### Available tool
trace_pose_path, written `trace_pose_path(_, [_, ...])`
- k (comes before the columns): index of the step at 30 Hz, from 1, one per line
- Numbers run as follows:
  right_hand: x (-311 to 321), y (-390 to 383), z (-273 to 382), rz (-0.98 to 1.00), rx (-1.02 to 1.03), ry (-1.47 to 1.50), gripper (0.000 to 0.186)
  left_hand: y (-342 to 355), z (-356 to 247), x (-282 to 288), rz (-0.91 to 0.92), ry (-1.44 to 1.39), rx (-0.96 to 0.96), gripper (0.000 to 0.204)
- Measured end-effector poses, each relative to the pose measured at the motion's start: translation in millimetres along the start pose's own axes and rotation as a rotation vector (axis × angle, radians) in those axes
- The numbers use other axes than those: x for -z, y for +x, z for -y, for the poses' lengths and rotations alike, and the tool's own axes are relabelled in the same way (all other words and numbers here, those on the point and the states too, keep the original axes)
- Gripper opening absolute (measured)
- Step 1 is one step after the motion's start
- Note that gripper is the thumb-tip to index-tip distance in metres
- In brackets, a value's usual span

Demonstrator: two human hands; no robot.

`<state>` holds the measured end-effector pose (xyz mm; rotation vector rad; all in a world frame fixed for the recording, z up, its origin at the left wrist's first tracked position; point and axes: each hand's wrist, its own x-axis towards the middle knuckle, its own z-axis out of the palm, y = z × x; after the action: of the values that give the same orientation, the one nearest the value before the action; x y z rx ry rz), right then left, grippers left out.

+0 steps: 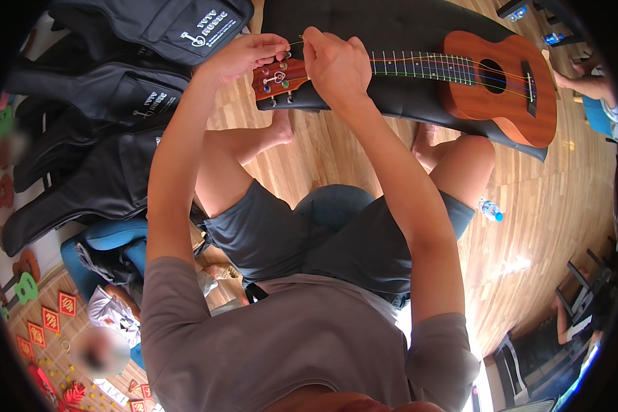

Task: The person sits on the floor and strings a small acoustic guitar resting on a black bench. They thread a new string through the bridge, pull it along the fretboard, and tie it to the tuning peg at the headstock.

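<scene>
A brown wooden ukulele point(460, 96) with coloured strings lies flat on a black padded surface, its neck pointing left. My left hand point(244, 56) is at the upper edge of the headstock point(275, 79), thumb and fingers pinched together beside a tuning peg. A thin yellowish string point(296, 42) spans the small gap between my hands, and the left fingertips close on its end. My right hand point(340, 65) is curled into a fist over the nut end of the neck, closed on the same string. Its fingers hide that part of the fretboard.
Several black instrument bags point(137, 103) are piled at the left. The black padded bench point(391, 24) carries the ukulele. On the wooden floor point(529, 185) lies a clear bottle point(489, 209) with a blue cap. Other people are at the right edge and lower left.
</scene>
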<state>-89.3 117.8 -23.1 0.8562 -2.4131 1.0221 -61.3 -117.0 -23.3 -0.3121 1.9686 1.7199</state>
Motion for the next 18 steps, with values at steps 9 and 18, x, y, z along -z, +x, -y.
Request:
trace_pose_path(9, [-3, 1, 0, 0.020, -0.011, -0.020, 0.012, -2, 4, 7, 0.036, 0.117, -0.064, 0.032])
trace_pose_path(18, [8, 6, 6, 0.205, -0.087, 0.017, 0.022, -18, 4, -12, -0.233, 0.139, -0.226, 0.027])
